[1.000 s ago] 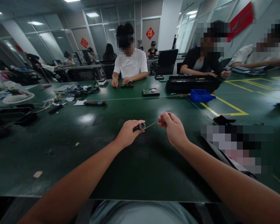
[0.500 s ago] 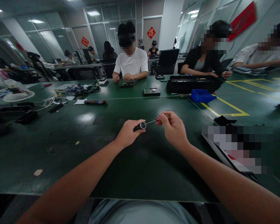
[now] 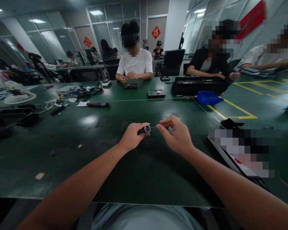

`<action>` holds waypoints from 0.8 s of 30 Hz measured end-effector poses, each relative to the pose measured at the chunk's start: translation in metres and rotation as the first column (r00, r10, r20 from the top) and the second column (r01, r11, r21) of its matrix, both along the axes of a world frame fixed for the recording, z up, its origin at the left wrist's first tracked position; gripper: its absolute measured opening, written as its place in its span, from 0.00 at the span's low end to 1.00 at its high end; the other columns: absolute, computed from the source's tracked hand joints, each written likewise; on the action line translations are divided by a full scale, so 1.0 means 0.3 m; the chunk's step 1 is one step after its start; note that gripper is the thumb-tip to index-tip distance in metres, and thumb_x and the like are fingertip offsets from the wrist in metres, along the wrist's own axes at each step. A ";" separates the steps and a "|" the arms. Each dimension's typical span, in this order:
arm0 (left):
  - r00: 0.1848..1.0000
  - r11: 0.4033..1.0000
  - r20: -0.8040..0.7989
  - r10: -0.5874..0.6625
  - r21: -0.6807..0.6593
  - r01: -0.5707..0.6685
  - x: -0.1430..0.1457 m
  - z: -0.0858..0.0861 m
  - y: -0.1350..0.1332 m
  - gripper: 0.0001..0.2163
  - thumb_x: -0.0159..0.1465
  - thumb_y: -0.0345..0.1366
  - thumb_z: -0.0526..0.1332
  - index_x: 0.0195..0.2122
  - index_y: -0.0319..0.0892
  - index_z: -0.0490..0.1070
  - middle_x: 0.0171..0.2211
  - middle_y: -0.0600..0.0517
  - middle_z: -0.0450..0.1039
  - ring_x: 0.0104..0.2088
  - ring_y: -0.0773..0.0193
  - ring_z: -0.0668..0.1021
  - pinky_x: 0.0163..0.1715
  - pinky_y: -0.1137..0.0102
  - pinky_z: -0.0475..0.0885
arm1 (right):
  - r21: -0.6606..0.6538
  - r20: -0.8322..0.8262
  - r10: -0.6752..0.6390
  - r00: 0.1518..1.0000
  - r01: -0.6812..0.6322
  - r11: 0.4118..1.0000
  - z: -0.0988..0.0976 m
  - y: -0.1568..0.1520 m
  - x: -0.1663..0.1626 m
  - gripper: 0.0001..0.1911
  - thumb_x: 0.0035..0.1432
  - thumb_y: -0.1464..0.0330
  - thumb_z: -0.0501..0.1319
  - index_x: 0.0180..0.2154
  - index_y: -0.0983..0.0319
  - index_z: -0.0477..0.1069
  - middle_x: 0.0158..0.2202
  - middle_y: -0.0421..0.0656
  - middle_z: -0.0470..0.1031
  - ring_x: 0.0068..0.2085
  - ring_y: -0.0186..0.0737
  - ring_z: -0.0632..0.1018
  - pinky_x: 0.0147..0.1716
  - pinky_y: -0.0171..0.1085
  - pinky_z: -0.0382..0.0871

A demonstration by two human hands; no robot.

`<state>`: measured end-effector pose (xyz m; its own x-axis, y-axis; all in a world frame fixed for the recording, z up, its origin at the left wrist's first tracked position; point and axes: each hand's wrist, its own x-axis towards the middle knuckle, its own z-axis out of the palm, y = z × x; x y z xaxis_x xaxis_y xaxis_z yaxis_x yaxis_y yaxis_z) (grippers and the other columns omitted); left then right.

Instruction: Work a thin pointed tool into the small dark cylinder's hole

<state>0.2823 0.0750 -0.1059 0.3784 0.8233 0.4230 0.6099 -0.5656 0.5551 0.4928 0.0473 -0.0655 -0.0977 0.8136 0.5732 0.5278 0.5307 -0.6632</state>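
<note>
My left hand is closed around a small black cylinder whose round, silver-rimmed end points right; it looks like a flashlight head. Between the thumb and fingers of my right hand is a slim screwdriver with a reddish handle, partly covered by the fingers. Its thin metal shaft runs left to the cylinder's rimmed end. Whether the tip touches inside cannot be made out. Both hands are held above the green tabletop.
A tablet-like slab, blurred out, lies by my right forearm. Farther off are a blue bin, a hard drive, a long black case and a dark pen-shaped tool. Cables and parts clutter the left. Co-workers sit opposite.
My right hand has shifted slightly left, and its fingers have changed their hold on the screwdriver, now more stretched along the handle. The left hand and cylinder have barely moved.
</note>
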 end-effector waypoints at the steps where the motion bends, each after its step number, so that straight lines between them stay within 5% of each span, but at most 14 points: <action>1: 1.000 1.000 0.008 0.002 -0.004 -0.002 0.000 0.002 0.000 0.19 0.65 0.40 0.66 0.57 0.50 0.72 0.49 0.50 0.78 0.49 0.55 0.77 0.54 0.56 0.69 | 0.000 0.008 0.029 1.000 -0.029 1.000 -0.001 -0.002 0.000 0.07 0.60 0.63 0.63 0.38 0.58 0.71 0.32 0.44 0.79 0.33 0.44 0.80 0.33 0.41 0.71; 7: 0.999 0.999 0.023 0.029 -0.019 -0.028 0.000 0.012 -0.001 0.18 0.65 0.38 0.66 0.56 0.48 0.72 0.47 0.51 0.78 0.48 0.56 0.77 0.53 0.58 0.69 | 0.028 0.080 0.138 0.987 -0.140 0.990 0.005 -0.008 0.004 0.03 0.62 0.67 0.59 0.36 0.58 0.70 0.33 0.43 0.77 0.35 0.42 0.78 0.36 0.41 0.70; 13: 1.000 1.000 0.009 -0.001 -0.013 0.001 0.001 0.009 -0.006 0.18 0.64 0.39 0.66 0.56 0.50 0.72 0.47 0.51 0.78 0.48 0.55 0.77 0.54 0.57 0.68 | -0.019 0.068 0.017 0.998 -0.015 1.000 0.012 -0.005 0.002 0.16 0.69 0.58 0.51 0.35 0.59 0.71 0.23 0.38 0.71 0.23 0.36 0.71 0.24 0.37 0.59; 19: 1.000 1.000 0.015 0.012 -0.008 -0.011 0.000 0.010 -0.004 0.18 0.64 0.38 0.67 0.56 0.48 0.72 0.47 0.50 0.78 0.48 0.56 0.77 0.54 0.58 0.68 | 0.005 0.052 0.022 0.998 -0.022 1.000 0.007 -0.007 -0.005 0.14 0.67 0.65 0.53 0.52 0.61 0.66 0.28 0.40 0.76 0.24 0.37 0.73 0.27 0.37 0.62; 24: 1.000 1.000 0.019 0.006 -0.012 -0.006 -0.001 0.004 0.001 0.18 0.64 0.37 0.67 0.55 0.48 0.73 0.47 0.50 0.78 0.48 0.55 0.77 0.54 0.57 0.69 | -0.007 0.088 0.047 0.995 -0.047 0.999 0.006 -0.005 0.004 0.12 0.68 0.63 0.51 0.44 0.60 0.71 0.28 0.41 0.75 0.28 0.38 0.75 0.29 0.37 0.63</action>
